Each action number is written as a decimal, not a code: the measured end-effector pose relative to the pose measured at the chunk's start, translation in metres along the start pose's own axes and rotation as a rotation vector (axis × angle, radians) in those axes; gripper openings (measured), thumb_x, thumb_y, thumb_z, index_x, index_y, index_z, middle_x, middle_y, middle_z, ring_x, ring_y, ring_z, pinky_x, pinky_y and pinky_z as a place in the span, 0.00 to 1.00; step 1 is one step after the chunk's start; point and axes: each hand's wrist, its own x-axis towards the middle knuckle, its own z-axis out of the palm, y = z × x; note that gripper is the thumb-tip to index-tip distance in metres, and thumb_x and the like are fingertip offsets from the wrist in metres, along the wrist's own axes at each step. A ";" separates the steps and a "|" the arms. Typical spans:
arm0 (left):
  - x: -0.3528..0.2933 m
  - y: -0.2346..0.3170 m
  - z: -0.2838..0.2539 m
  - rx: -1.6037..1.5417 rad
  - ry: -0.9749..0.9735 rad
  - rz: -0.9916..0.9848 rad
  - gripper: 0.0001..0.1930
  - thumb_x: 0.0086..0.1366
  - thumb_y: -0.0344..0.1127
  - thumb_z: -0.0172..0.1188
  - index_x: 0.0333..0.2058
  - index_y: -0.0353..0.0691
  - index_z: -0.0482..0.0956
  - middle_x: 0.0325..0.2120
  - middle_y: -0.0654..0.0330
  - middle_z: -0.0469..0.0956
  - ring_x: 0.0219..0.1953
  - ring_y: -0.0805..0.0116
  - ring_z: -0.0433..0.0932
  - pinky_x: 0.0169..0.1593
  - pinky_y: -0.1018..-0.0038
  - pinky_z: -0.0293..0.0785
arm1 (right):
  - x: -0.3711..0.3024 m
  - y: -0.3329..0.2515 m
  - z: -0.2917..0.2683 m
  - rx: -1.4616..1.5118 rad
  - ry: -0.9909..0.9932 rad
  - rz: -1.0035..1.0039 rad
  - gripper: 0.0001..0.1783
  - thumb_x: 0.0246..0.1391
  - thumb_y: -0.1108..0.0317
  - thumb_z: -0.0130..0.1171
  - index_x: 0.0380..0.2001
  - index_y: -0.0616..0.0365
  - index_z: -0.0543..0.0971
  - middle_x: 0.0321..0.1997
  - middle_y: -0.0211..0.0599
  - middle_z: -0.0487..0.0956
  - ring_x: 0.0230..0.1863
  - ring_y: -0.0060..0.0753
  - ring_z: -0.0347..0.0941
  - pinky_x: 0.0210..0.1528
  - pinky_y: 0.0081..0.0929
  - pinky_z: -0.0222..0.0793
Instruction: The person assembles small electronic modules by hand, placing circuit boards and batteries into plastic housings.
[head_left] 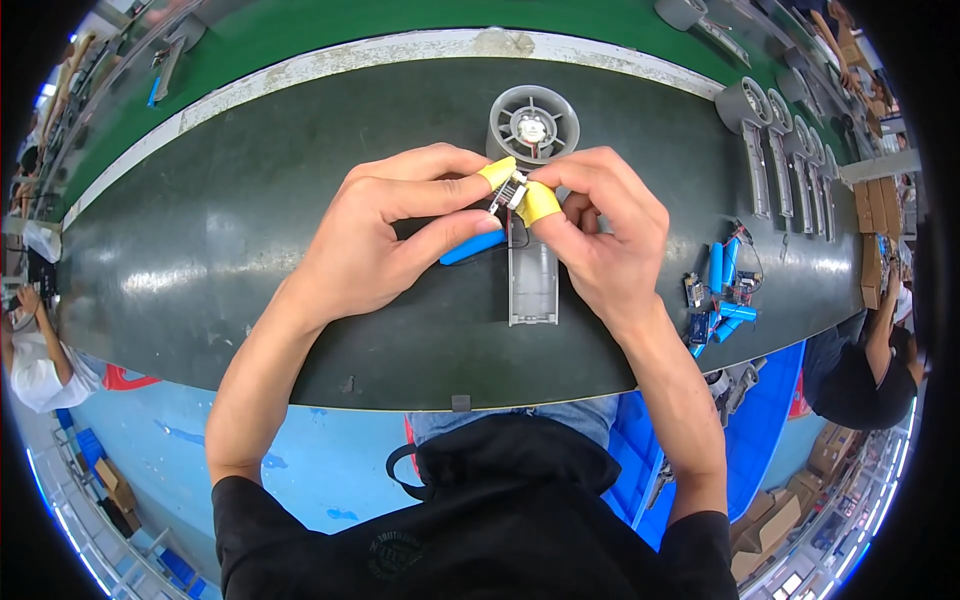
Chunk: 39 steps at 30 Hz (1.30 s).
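Observation:
Between my two hands, over the dark green workbench, is a small circuit board (510, 192) with a white connector on its upper edge. My left hand (390, 215) pinches its left side, a yellow finger cot on the index finger. My right hand (605, 220) closes on the other side, with yellow cots on the thumb and a finger. A blue cylindrical battery (473, 247) hangs by the left thumb, with a dark wire near it. Below lies a grey fan housing (533, 123), its round fan end away from me and its open handle (534, 285) toward me.
To the right lies a pile of blue batteries with wired boards (722, 285). Several more grey fan housings (757, 110) stand in a row at the far right. A blue bin (755, 440) sits below the bench's right edge. A white-edged strip (400, 50) separates the bench from a green belt. Other people work at both sides.

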 end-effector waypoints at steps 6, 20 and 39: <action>-0.001 0.000 0.001 0.031 0.005 0.027 0.12 0.59 0.22 0.63 0.42 0.31 0.82 0.39 0.51 0.80 0.35 0.59 0.80 0.38 0.72 0.75 | -0.001 -0.001 0.001 -0.007 0.026 -0.012 0.14 0.39 0.84 0.65 0.33 0.64 0.81 0.35 0.33 0.78 0.21 0.10 0.67 0.19 0.11 0.58; -0.003 0.001 0.005 0.135 -0.006 0.089 0.11 0.61 0.21 0.59 0.43 0.27 0.79 0.40 0.49 0.79 0.32 0.56 0.78 0.35 0.71 0.74 | -0.001 0.003 0.004 -0.087 -0.029 -0.105 0.13 0.39 0.85 0.64 0.33 0.66 0.79 0.35 0.32 0.77 0.21 0.12 0.65 0.20 0.14 0.60; -0.004 0.002 -0.001 0.108 -0.111 0.081 0.17 0.60 0.14 0.53 0.48 0.27 0.76 0.45 0.47 0.76 0.38 0.59 0.77 0.39 0.72 0.74 | 0.000 0.007 0.004 -0.128 0.000 -0.234 0.15 0.37 0.84 0.68 0.32 0.66 0.79 0.33 0.35 0.77 0.22 0.19 0.68 0.23 0.18 0.65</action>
